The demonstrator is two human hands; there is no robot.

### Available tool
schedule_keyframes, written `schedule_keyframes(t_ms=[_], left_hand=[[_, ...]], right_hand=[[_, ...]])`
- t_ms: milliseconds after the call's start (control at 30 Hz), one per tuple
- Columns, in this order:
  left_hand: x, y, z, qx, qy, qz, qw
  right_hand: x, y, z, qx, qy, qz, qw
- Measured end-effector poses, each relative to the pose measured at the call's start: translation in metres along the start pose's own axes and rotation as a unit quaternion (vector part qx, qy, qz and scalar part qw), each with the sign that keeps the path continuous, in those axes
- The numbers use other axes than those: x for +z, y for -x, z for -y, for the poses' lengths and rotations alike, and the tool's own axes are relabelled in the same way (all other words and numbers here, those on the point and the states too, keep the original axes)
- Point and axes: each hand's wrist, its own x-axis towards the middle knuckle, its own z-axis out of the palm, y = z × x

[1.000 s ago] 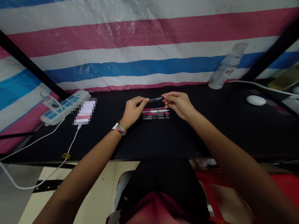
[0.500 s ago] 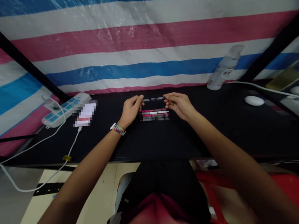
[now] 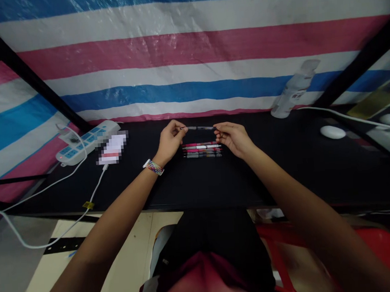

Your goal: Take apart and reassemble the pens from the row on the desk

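Observation:
Between my two hands a dark pen [image 3: 200, 128] lies crosswise, just beyond a row of pens. My left hand [image 3: 172, 141] pinches its left end, which has a grey section. The right end is in the fingertips of my right hand [image 3: 233, 137]. Nearer to me, several pens [image 3: 202, 150] lie side by side, parallel to the held one. Some of them are pink and white, others grey and dark. A patterned band is on my left wrist.
On the black table [image 3: 204, 185], a white power strip [image 3: 88, 142] and a blurred-out phone [image 3: 112, 148] with a cable lie at left. A plastic bottle [image 3: 293, 92] stands at the back right, near a white oval object [image 3: 333, 132]. Striped sheeting [image 3: 188, 48] hangs behind.
The gap between the grey part in my left hand and the dark pen part in my right hand has closed. They now form one continuous pen.

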Motion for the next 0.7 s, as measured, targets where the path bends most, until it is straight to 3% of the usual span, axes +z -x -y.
schedule_keyframes(t_ms=[267, 400, 700], left_hand=[[-0.002, -0.001, 0.007, -0.012, -0.051, -0.044, 0.998], [-0.006, -0.007, 0.013, -0.037, -0.024, -0.056, 0.997], [-0.007, -0.011, 0.009, -0.071, 0.064, -0.100, 0.990]], right_hand=[[0.001, 0.001, 0.001, -0.021, 0.012, -0.002, 1.000], [-0.003, -0.001, 0.002, -0.050, 0.016, -0.013, 0.999], [-0.009, -0.005, 0.003, -0.024, -0.030, -0.053, 0.998]])
